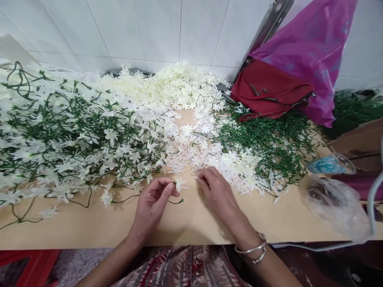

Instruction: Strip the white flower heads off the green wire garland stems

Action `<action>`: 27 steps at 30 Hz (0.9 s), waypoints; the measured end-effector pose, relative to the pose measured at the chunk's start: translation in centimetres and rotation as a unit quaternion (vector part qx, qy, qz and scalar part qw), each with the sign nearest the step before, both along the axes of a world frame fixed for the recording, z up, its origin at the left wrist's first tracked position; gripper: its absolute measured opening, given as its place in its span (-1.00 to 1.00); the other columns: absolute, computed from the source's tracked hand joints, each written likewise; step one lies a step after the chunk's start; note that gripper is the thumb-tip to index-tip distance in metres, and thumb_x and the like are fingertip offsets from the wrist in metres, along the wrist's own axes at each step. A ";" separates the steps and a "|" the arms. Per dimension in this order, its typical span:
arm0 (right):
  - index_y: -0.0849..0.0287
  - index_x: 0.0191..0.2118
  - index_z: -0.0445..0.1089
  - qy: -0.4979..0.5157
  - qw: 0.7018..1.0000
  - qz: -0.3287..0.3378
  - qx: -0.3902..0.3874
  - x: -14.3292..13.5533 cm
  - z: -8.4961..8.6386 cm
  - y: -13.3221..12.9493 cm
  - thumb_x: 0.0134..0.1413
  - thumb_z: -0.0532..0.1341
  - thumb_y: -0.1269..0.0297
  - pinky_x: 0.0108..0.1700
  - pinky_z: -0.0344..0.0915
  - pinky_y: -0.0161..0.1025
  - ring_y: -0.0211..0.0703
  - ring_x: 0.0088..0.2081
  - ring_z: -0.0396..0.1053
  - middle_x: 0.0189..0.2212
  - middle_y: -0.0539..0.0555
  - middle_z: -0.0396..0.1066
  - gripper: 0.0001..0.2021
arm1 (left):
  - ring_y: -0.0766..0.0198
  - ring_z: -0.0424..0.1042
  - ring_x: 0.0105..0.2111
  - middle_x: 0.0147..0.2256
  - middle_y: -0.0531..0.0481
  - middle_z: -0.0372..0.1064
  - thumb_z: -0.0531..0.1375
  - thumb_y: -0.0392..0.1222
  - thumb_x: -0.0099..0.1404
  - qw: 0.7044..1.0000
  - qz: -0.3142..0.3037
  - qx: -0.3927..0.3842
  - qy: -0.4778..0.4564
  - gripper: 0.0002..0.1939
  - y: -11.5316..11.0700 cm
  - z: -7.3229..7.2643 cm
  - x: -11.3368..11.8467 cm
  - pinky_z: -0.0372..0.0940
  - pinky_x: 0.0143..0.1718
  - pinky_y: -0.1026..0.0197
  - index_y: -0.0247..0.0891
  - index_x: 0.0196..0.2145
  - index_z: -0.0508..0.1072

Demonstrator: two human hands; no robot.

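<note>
My left hand [157, 201] is closed in a pinch on a green artificial flower stem, with a white flower [180, 184] showing just past the fingertips. A bare green stem tip [181, 201] sticks out below that hand. To the right, my right hand [217, 193] has its thumb and fingers drawn together at the near edge of the thin white stamens [176, 157]; whether something small is between the fingertips cannot be made out. Loose white petals [239, 163] lie just beyond the right hand. On the left spreads a large heap of white flowers on green stems [74, 131].
Cream blossoms [179, 81] are piled against the tiled wall [161, 32]. Green stems [266, 139] lie at right, below a red bag [269, 87] and a purple plastic bag [314, 48]. A plastic cup [330, 164] and a clear bag [338, 207] stand near the right edge.
</note>
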State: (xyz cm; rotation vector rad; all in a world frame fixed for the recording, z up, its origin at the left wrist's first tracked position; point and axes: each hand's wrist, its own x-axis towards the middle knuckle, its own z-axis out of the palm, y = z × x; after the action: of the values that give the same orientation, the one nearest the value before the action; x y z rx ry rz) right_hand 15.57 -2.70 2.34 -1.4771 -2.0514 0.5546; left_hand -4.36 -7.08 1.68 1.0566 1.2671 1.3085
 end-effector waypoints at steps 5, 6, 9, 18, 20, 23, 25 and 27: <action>0.12 -0.25 0.41 0.151 0.982 -0.005 -0.110 1.2 1.7 0.5 0.30 0.17 0.35 -0.25 0.31 -0.24 -0.17 -0.32 0.40 -0.35 0.02 0.47 -0.92 | 0.27 0.56 -0.36 -0.44 0.04 0.54 0.32 0.04 0.40 1.000 -0.008 -0.001 -0.003 -0.73 0.2 0.0 -0.1 0.47 -0.21 0.24 -0.24 -0.20 0.54; 0.12 -0.21 0.43 0.181 0.975 -0.006 -0.130 1.2 1.9 0.3 0.31 0.18 0.32 -0.22 0.33 -0.23 -0.16 -0.29 0.42 -0.32 0.03 0.49 -0.92 | 0.26 0.57 -0.37 -0.43 0.04 0.54 0.32 0.03 0.39 1.000 -0.007 -0.001 -0.004 -0.73 0.2 -0.1 -0.1 0.47 -0.21 0.24 -0.25 -0.20 0.54; 0.11 -0.13 0.48 0.258 0.950 0.011 -0.176 0.5 2.0 -0.5 0.31 0.23 0.25 -0.16 0.37 -0.21 -0.14 -0.23 0.44 -0.28 0.04 0.50 -0.88 | 0.26 0.58 -0.38 -0.41 0.02 0.55 0.33 0.01 0.39 1.000 -0.011 -0.001 -0.011 -0.74 0.2 -0.4 -0.2 0.48 -0.24 0.24 -0.25 -0.20 0.55; 0.06 -0.28 0.55 0.272 0.949 0.050 -0.152 -2.3 1.6 -2.0 0.26 0.27 0.40 -0.18 0.37 -0.19 -0.14 -0.25 0.46 -0.32 0.02 0.53 -0.88 | 0.27 0.55 -0.33 -0.37 0.00 0.55 0.28 -0.11 0.45 0.995 -0.065 0.029 0.063 -0.84 -0.2 -1.7 -0.3 0.43 -0.23 0.28 -0.25 -0.20 0.58; 0.06 -0.23 0.57 0.286 0.944 0.042 -0.158 -1.8 1.3 -1.7 0.25 0.30 0.37 -0.20 0.38 -0.20 -0.14 -0.26 0.45 -0.31 0.02 0.52 -0.91 | 0.26 0.57 -0.32 -0.36 -0.01 0.56 0.28 -0.11 0.46 0.994 -0.074 0.030 0.078 -0.84 -0.3 -1.6 -0.2 0.44 -0.23 0.27 -0.24 -0.19 0.58; 0.06 -0.13 0.56 0.303 0.942 -0.007 -0.144 -0.4 1.2 -0.9 0.26 0.32 0.30 -0.23 0.38 -0.22 -0.13 -0.26 0.43 -0.31 0.02 0.50 -0.90 | 0.23 0.61 -0.29 -0.32 -0.02 0.59 0.29 -0.10 0.45 0.991 -0.084 0.028 0.098 -0.85 -0.4 -1.6 -0.2 0.46 -0.21 0.25 -0.23 -0.16 0.58; 0.08 -0.17 0.54 0.294 0.949 -0.042 -0.105 0.7 1.5 -0.3 0.28 0.30 0.29 -0.20 0.39 -0.21 -0.13 -0.26 0.44 -0.32 0.02 0.51 -0.94 | 0.22 0.62 -0.27 -0.30 -0.03 0.59 0.28 -0.10 0.46 0.991 -0.079 0.031 0.107 -0.85 -0.5 -1.7 -0.2 0.47 -0.19 0.23 -0.22 -0.16 0.58; 0.09 -0.21 0.53 0.255 0.963 -0.037 -0.077 1.5 1.7 0.0 0.31 0.28 0.29 -0.15 0.40 -0.19 -0.12 -0.24 0.47 -0.30 0.04 0.54 -0.93 | 0.22 0.61 -0.27 -0.30 -0.03 0.59 0.28 -0.11 0.46 0.990 -0.075 0.035 0.112 -0.85 -0.5 -1.8 -0.2 0.47 -0.18 0.23 -0.22 -0.15 0.58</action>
State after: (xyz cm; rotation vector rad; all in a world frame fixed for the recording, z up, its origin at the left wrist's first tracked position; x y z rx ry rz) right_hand 17.02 -2.69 4.07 -1.3161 -1.5723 0.9688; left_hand -4.59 -7.62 -0.08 1.3538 1.2856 1.1505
